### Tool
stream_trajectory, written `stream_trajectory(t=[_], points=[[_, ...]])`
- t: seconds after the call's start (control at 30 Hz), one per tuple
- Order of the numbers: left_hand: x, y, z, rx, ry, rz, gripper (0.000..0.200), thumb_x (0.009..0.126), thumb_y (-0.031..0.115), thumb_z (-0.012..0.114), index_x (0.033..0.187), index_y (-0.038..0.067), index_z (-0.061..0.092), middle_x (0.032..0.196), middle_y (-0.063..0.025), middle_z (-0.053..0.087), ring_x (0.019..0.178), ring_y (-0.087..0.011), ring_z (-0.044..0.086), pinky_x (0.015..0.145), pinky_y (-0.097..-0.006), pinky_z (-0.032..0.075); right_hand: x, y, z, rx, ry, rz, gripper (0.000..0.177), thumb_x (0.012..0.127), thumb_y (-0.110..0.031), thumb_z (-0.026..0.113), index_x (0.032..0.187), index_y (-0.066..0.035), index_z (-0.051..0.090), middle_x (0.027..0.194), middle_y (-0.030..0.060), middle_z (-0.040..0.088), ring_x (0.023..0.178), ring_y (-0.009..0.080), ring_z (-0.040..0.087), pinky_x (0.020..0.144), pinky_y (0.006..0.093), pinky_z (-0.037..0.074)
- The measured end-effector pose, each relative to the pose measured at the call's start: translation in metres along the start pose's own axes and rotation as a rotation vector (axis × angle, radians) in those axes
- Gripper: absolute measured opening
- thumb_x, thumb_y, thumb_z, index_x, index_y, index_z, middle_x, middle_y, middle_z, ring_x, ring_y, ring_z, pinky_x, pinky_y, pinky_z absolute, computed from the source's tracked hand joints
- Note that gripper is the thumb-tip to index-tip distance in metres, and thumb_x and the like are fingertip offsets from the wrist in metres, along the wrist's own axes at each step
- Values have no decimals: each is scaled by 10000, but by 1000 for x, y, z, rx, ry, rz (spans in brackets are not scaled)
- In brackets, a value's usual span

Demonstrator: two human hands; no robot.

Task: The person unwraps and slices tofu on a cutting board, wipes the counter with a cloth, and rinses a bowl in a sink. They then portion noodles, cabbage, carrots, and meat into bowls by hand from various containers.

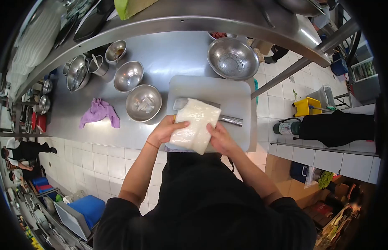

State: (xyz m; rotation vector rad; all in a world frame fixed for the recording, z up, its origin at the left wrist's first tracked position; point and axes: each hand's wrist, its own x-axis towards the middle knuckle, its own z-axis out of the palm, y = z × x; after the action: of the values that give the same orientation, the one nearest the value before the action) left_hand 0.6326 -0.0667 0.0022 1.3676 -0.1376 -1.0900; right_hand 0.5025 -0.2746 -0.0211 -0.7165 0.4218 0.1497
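A white, plastic-wrapped flat package (195,125) is held up between my two hands over a pale cutting board (238,93). My left hand (164,130) grips its left edge, thumb on top. On the right edge, my right hand (220,137) holds it with the thumb on the upper face. Under the package lies a cleaver (231,121) with a metal handle, its blade partly hidden. To the left of the board is a steel bowl (144,103) with pale pieces inside.
More steel bowls (129,76) and a purple cloth (100,113) are on the steel table (160,50). A large perforated bowl (233,59) stands behind the board. A steel shelf (181,23) crosses above. Two people (25,152) stand far left.
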Motion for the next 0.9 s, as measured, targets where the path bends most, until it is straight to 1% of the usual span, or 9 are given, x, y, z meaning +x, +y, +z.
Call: stream_trajectory(t=[0.1, 0.17, 0.27, 0.4, 0.47, 0.53, 0.6, 0.8, 0.9], points=[[-7, -7, -6, -257, -23, -12, 392, 861, 112, 716, 1170, -92, 586, 1057, -115, 679, 933, -154, 654, 802, -293, 536, 23, -36, -40, -848, -113, 0, 467, 936, -215, 622, 1346, -100, 431, 1247, 79, 545, 1224, 231, 499, 939, 418, 453], [-14, -3, -13, -69, 41, 3, 355, 855, 114, 717, 1136, -78, 614, 1030, -105, 685, 895, -147, 662, 785, -289, 539, 17, -66, -31, -1942, -18, -600, 503, 893, -274, 639, 1320, -72, 467, 1091, 114, 588, 1083, 274, 568, 876, 406, 458], [-17, -1, -24, 89, 55, -46, 331, 842, 135, 729, 1098, -57, 644, 998, -84, 694, 846, -134, 663, 766, -278, 535, 31, -55, -60, -2199, -113, -680, 524, 864, -268, 621, 1314, -53, 460, 972, 151, 582, 935, 323, 595, 814, 423, 473], [-7, 23, -18, 372, -80, -61, 396, 825, 204, 750, 1105, -56, 645, 985, -79, 697, 830, -119, 652, 768, -285, 524, 33, -64, -73, -2260, -136, -642, 457, 896, -218, 559, 1308, -51, 451, 1001, 187, 602, 883, 354, 629, 756, 461, 489], [15, 26, -13, 519, -78, -53, 379, 818, 201, 748, 1080, -53, 648, 984, -88, 702, 855, -155, 663, 776, -302, 524, 4, -100, -46, -2013, 13, -215, 438, 910, -145, 520, 1324, -45, 418, 970, 236, 619, 826, 409, 628, 701, 493, 485], [35, 19, -3, 653, -76, -56, 361, 812, 198, 745, 1056, -51, 651, 984, -96, 706, 881, -192, 674, 785, -319, 525, -17, -112, -44, -1911, 95, -229, 404, 922, -137, 494, 1305, -31, 419, 892, 251, 621, 775, 432, 623, 670, 509, 480], [50, 8, 11, 1376, 127, 126, 418, 757, 216, 780, 1037, -52, 625, 970, -185, 691, 921, -322, 668, 805, -385, 521, -41, -113, -39, -1814, 168, -229, 372, 933, -129, 468, 1285, -16, 420, 815, 265, 623, 724, 455, 617, 640, 524, 475], [28, 4, 32, 1378, 398, 282, 581, 715, 255, 783, 1158, -15, 522, 1136, -213, 572, 1091, -372, 549, 920, -429, 453, -61, -65, -53, -1577, 203, -510, 298, 936, -168, 465, 1176, 5, 429, 721, 232, 623, 652, 462, 604, 620, 543, 477], [21, -10, 41, 1429, 315, 507, 554, 725, 241, 750, 1196, 56, 525, 1245, -171, 499, 1160, -356, 475, 974, -447, 411, -52, -55, -59, -1944, 199, -159, 263, 891, -117, 483, 1108, 24, 436, 730, 229, 632, 640, 439, 615, 614, 531, 491]])
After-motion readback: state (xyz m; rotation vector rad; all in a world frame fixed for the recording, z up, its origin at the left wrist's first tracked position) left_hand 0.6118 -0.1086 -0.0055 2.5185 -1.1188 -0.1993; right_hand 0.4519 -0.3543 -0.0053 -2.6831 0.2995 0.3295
